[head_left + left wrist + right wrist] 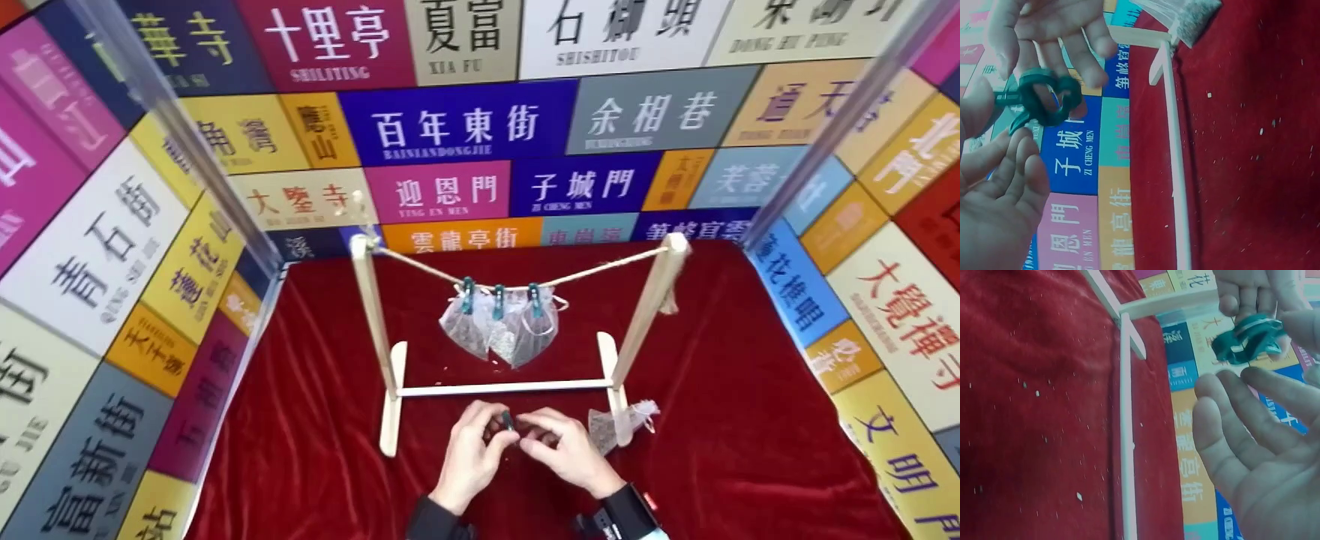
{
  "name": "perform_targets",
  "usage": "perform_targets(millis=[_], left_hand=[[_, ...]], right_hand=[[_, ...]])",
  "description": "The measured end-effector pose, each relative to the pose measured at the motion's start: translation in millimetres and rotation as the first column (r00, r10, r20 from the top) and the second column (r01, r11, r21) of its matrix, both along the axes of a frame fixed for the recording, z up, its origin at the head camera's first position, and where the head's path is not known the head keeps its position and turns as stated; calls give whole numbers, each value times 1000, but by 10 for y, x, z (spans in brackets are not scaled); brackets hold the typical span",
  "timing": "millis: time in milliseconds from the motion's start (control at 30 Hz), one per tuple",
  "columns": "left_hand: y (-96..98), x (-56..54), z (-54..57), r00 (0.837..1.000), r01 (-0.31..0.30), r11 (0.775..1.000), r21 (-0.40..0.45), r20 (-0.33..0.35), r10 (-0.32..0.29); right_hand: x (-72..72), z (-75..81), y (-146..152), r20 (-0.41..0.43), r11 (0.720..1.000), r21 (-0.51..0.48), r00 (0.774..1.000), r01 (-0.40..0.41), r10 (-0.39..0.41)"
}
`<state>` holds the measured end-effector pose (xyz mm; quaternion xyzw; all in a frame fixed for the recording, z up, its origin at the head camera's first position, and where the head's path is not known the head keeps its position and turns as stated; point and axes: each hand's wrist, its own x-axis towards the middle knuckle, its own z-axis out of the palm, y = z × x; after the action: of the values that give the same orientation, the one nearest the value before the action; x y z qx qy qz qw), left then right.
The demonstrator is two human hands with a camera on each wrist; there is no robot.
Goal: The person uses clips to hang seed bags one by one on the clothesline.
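A dark green clothespin is pinched between the thumb and fingers of my left hand, in front of the wooden rack's crossbar. In the left wrist view the clothespin shows its rounded jaws outward. My right hand faces it from the right, fingers loosely bent; the right wrist view has those fingertips spread just below the clothespin. Beside the right hand, a small white mesh bag lies by the rack's right foot. Its grey-white filling shows in the left wrist view.
Behind my hands stands the wooden rack with a sagging rope. Several green clothespins hold mesh bags on it. Pale crumbs dot the red velvet cloth. Panels with printed signs enclose the back and sides.
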<state>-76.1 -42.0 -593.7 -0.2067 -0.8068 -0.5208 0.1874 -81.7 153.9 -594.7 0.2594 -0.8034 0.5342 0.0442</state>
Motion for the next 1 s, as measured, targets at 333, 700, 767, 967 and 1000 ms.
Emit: perform_targets(millis=[333, 700, 767, 967, 1000], left_hand=[[198, -130, -12, 990, -96, 990, -101, -114, 84], [318, -181, -94, 990, -93, 989, -115, -119, 79], [335, -186, -103, 989, -100, 988, -114, -123, 86], [338, -184, -75, 982, -131, 988, -85, -149, 118], [332, -180, -58, 981, -134, 988, -70, -149, 123]], right_hand=[[-92, -287, 630, -383, 817, 193, 808, 544, -448], [-38, -454, 1094, -248, 623, 250, 671, 741, -699], [-35, -472, 1103, -216, 633, 239, 675, 737, -705], [-32, -467, 1071, -219, 664, 195, 692, 722, -688], [-32, -458, 1064, -226, 669, 195, 697, 717, -681]])
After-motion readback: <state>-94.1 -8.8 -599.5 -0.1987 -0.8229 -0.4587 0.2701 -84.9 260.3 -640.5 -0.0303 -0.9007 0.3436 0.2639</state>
